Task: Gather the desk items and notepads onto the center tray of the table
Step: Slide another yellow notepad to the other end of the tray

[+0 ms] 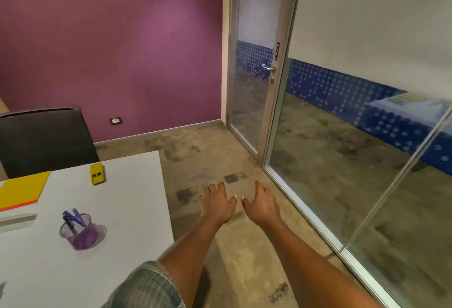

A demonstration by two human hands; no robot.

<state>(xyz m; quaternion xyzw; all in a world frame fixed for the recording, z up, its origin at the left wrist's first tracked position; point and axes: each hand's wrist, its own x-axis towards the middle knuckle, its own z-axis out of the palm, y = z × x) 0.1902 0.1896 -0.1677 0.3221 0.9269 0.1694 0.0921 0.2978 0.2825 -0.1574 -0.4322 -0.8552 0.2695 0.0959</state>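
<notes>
Both arms reach forward over the bare floor at lower centre of the frame. The left hand [217, 202] and right hand [263, 201] are spread, palms down, holding nothing. On the white table [137, 209] at lower left stand a purple pen cup [82, 233], a yellow stapler [97, 174] and a yellow notepad [22, 189], well apart from the hands.

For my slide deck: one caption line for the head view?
Both empty hands, left and right, held open over the floor beside a table with pen cup.

Table [127, 209]: notepad [22, 189], stapler [97, 174], pen cup [79, 233]
</notes>
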